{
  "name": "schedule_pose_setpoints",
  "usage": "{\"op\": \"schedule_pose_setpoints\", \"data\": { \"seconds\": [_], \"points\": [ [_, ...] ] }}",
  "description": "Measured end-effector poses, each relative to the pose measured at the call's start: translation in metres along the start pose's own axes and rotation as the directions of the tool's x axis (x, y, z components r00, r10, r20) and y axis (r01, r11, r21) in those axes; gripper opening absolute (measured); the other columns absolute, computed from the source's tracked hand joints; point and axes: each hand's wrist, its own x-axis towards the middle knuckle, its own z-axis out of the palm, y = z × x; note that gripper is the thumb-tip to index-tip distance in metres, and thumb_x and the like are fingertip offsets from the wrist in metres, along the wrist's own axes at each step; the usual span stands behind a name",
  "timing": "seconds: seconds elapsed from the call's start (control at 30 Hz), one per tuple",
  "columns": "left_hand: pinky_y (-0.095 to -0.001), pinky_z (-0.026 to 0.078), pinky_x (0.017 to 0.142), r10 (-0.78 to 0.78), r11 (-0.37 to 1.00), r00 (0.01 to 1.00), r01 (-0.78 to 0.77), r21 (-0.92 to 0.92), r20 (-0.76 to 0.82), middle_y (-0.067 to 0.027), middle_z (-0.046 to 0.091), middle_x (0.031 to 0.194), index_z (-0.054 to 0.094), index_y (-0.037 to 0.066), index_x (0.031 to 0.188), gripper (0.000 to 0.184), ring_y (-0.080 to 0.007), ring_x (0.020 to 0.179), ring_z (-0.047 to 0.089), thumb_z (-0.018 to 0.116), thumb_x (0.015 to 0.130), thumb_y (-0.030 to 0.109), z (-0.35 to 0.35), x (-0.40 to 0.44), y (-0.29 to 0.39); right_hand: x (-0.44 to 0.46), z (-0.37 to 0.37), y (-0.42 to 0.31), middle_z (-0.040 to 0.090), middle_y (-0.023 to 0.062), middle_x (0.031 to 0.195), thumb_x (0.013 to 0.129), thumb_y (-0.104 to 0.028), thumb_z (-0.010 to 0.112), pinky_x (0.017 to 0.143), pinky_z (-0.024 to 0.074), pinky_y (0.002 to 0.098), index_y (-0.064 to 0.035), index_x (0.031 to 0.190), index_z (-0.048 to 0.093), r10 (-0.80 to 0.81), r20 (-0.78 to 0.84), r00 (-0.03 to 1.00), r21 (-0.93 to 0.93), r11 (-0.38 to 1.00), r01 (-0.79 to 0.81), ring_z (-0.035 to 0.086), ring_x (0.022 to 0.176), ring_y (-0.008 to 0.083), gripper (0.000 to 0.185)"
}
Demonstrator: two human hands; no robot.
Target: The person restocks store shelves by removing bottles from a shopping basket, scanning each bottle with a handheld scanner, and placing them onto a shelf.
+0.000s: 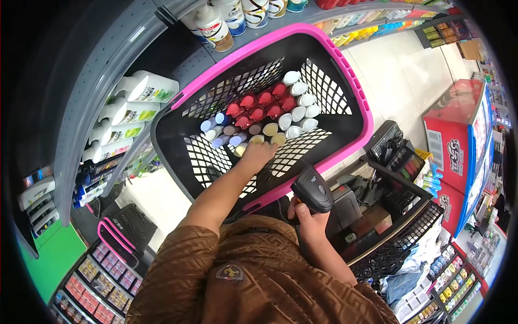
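Black basket (369,116) (pink-rimmed) with red-, white-, yellow- and blue-topped bottles (258,113).

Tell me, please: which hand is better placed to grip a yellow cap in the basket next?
Probably the left. The left hand reaches into the basket, its fingers close to the yellow caps; the right hand is occupied, holding a scanner.

We wear a brown top (275,283) with a tonal geometric pattern, sleeves (172,262) that leave the forearms (216,201) bare, and a yellow-and-grey badge (231,272) on its front.
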Motion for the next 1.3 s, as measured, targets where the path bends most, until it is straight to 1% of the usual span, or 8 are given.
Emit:
{"op": "schedule_pose_setpoints", "data": {
  "seconds": [0.3, 0.47, 0.67, 0.87, 0.93, 0.97, 1.07, 1.3],
  "points": [
    [-0.0424, 0.052, 0.083, -0.024, 1.000, 1.000, 0.024, 0.018, 0.015, -0.0060, 0.068, 0.107, 0.067, 0.013, 0.114, 0.024, -0.0256, 0.096, 0.073, 0.065, 0.090, 0.018, 0.010, -0.002, -0.015, -0.014, 0.006, 0.017, 0.064, 0.0081, 0.084, 0.091, -0.049, 0.080, 0.054, 0.0487, 0.0302, 0.0002, 0.122, 0.058, -0.040, -0.052, 0.998, -0.004, 0.999, 0.040, 0.061, 0.061, 0.0167, 0.063],
    [-0.0491, 0.051, 0.090, 0.016, 0.978, 0.999, -0.023, -0.208, -0.035, -0.0065, 0.065, 0.112, 0.068, 0.014, 0.118, 0.047, -0.0275, 0.111, 0.066, 0.083, 0.074, 0.022, -0.004, -0.028, -0.024, -0.033, 0.029, 0.016, 0.062, 0.0084, 0.080, 0.094, -0.045, 0.078, 0.055, 0.0486, 0.0310, -0.0004, 0.118, 0.058, -0.100, -0.070, 0.993, -0.014, 0.995, 0.099, 0.060, 0.060, 0.0173, 0.055],
    [-0.0428, 0.053, 0.091, -0.001, 0.870, 0.966, -0.126, -0.476, -0.257, -0.0094, 0.064, 0.111, 0.073, 0.012, 0.119, 0.051, -0.0304, 0.107, 0.064, 0.085, 0.072, 0.023, -0.147, -0.136, -0.040, -0.048, 0.067, 0.017, 0.061, 0.0082, 0.077, 0.098, -0.041, 0.074, 0.054, 0.0487, 0.0323, -0.0010, 0.116, 0.058, -0.254, -0.110, 0.961, -0.006, 0.967, 0.255, 0.059, 0.059, 0.0175, 0.047],
    [-0.0402, 0.049, 0.104, -0.179, 0.420, 0.615, -0.657, -0.625, -0.768, -0.0133, 0.058, 0.135, 0.065, 0.001, 0.132, 0.063, -0.0285, 0.116, 0.063, 0.087, 0.077, 0.025, -0.240, -0.239, -0.072, -0.074, 0.122, 0.004, 0.058, 0.0083, 0.079, 0.099, -0.046, 0.071, 0.053, 0.0493, 0.0328, -0.0035, 0.116, 0.055, -0.401, -0.150, 0.904, 0.032, 0.912, 0.409, 0.058, 0.057, 0.0177, 0.048],
    [-0.0454, 0.054, 0.104, -0.459, -0.113, 0.615, -0.756, -0.645, -0.641, -0.0157, 0.058, 0.137, 0.053, 0.002, 0.144, 0.070, -0.0296, 0.116, 0.066, 0.075, 0.090, 0.043, -0.249, -0.253, -0.064, -0.086, 0.144, 0.003, 0.058, 0.0083, 0.080, 0.099, -0.048, 0.070, 0.053, 0.0491, 0.0336, -0.0047, 0.117, 0.053, -0.411, -0.147, 0.899, 0.083, 0.901, 0.426, 0.057, 0.058, 0.0177, 0.050],
    [-0.0511, 0.057, 0.100, -0.394, -0.419, 0.771, -0.635, -0.649, -0.500, -0.0174, 0.059, 0.137, 0.045, 0.005, 0.149, 0.077, -0.0311, 0.113, 0.067, 0.057, 0.099, 0.062, -0.255, -0.264, -0.059, -0.092, 0.156, 0.003, 0.058, 0.0082, 0.080, 0.099, -0.049, 0.070, 0.053, 0.0488, 0.0344, -0.0053, 0.119, 0.053, -0.413, -0.117, 0.903, 0.089, 0.901, 0.424, 0.057, 0.058, 0.0179, 0.051],
    [-0.0526, 0.058, 0.094, -0.247, -0.778, 0.963, -0.261, -0.572, -0.105, -0.0140, 0.066, 0.120, 0.050, 0.007, 0.142, 0.077, -0.0306, 0.106, 0.069, 0.044, 0.101, 0.072, -0.228, -0.271, -0.070, -0.108, 0.199, 0.001, 0.058, 0.0083, 0.080, 0.099, -0.049, 0.070, 0.054, 0.0491, 0.0344, -0.0051, 0.120, 0.053, -0.452, -0.043, 0.891, 0.056, 0.889, 0.454, 0.057, 0.059, 0.0182, 0.052],
    [-0.0545, 0.059, 0.093, -0.204, -0.832, 0.977, -0.202, -0.517, -0.055, -0.0085, 0.069, 0.114, 0.061, 0.010, 0.129, 0.069, -0.0285, 0.103, 0.071, 0.051, 0.099, 0.072, -0.225, -0.384, -0.120, -0.146, 0.267, 0.024, 0.062, 0.0080, 0.079, 0.093, -0.050, 0.077, 0.053, 0.0476, 0.0293, 0.0014, 0.124, 0.058, -0.440, 0.158, 0.884, -0.105, 0.883, 0.458, 0.058, 0.058, 0.0148, 0.063]
  ]
}}
